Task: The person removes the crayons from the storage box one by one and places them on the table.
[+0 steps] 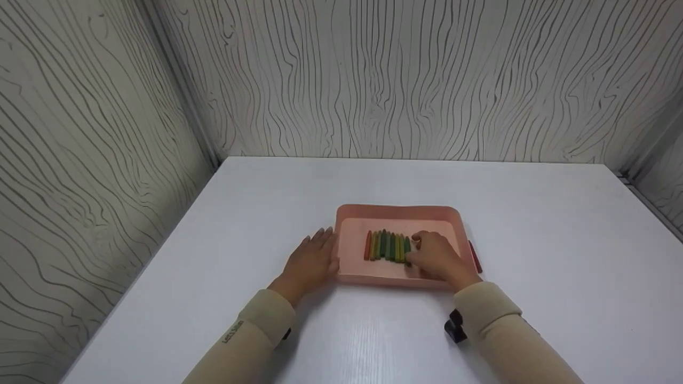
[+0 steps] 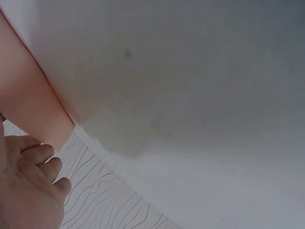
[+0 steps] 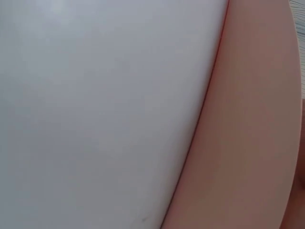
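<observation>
Pink plastic makes the tray (image 1: pixel 384 279) that I see from the head view, set on the white table (image 1: pixel 555 240) with a row of crayons (image 1: pixel 388 246) on its floor, orange at the left, then yellows and greens. The left hand (image 1: pixel 311 261) is released, its fingers extended against the tray's left wall. The right hand (image 1: pixel 437 258) reaches inside at the row's right end, fingers bent by the last dark green crayon (image 1: pixel 407 244) and covering part of it; whether they pinch it I can't tell. It also hides part of the tray floor. Outside the right wall, a red stick (image 1: pixel 475 257) lies just beside the tray. A black object (image 1: pixel 454 326) pokes out at the right sleeve (image 1: pixel 486 306), too dark to make out. From the left wrist, the tray wall and the hand, fingers loosely bent, are cut off at the left edge. From the right wrist, the tray's outer wall blocks most of the hand, leaving a sliver of skin.
</observation>
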A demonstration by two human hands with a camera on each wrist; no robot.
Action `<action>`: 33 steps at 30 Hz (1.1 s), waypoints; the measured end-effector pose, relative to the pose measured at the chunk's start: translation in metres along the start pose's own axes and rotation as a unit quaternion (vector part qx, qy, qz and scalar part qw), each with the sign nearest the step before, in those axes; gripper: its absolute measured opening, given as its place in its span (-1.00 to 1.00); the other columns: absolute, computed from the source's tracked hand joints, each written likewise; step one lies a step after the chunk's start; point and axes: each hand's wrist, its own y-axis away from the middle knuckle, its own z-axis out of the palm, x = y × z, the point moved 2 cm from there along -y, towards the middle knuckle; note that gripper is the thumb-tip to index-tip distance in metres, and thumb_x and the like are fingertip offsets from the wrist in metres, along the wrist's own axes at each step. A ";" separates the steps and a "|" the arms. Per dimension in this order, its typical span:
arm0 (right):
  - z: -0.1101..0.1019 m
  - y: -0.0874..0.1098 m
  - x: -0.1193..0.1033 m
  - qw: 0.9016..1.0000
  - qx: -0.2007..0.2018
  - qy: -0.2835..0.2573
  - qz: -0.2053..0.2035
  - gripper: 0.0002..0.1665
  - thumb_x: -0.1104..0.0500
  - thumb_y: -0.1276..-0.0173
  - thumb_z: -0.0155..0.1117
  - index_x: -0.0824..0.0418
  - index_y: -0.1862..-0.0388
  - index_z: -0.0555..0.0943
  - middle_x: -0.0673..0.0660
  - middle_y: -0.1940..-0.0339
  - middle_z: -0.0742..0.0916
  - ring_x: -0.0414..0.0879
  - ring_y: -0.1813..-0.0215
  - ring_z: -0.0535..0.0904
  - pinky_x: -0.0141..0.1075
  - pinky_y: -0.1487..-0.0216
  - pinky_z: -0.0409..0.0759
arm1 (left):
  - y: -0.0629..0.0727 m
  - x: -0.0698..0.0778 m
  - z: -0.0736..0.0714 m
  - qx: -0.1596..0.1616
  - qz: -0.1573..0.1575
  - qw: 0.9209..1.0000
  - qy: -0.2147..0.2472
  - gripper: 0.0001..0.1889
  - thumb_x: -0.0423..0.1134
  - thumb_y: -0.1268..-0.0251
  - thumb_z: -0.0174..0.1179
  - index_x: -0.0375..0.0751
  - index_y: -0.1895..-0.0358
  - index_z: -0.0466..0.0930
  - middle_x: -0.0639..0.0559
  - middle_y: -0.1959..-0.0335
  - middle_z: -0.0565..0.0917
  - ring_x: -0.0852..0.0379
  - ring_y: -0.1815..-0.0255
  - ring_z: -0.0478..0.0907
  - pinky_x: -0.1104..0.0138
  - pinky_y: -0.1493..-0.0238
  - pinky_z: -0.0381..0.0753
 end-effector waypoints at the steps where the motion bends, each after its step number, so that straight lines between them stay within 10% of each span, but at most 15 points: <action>1: 0.000 0.000 -0.001 1.000 -0.002 -0.003 0.003 -0.35 0.22 -0.15 0.24 0.53 -0.20 0.42 0.32 0.01 0.63 0.03 0.06 0.53 -0.05 0.00 0.54 | 0.000 0.000 0.000 -0.002 -0.001 1.000 -0.001 -0.41 -0.09 -0.44 -0.18 -0.35 -0.43 0.16 -0.15 -0.44 0.22 -0.05 -0.46 0.07 0.08 -0.41 0.07; 33: -0.004 0.000 0.010 0.997 -0.040 -0.057 0.032 -0.46 0.31 -0.14 0.21 0.36 -0.16 0.48 0.28 0.03 0.61 -0.11 0.47 0.52 -0.30 0.46 0.48 | 0.002 -0.001 0.001 0.015 0.009 1.000 0.000 -0.43 -0.11 -0.45 -0.14 -0.37 -0.41 0.18 -0.17 -0.43 0.24 -0.08 -0.45 0.11 0.06 -0.40 0.09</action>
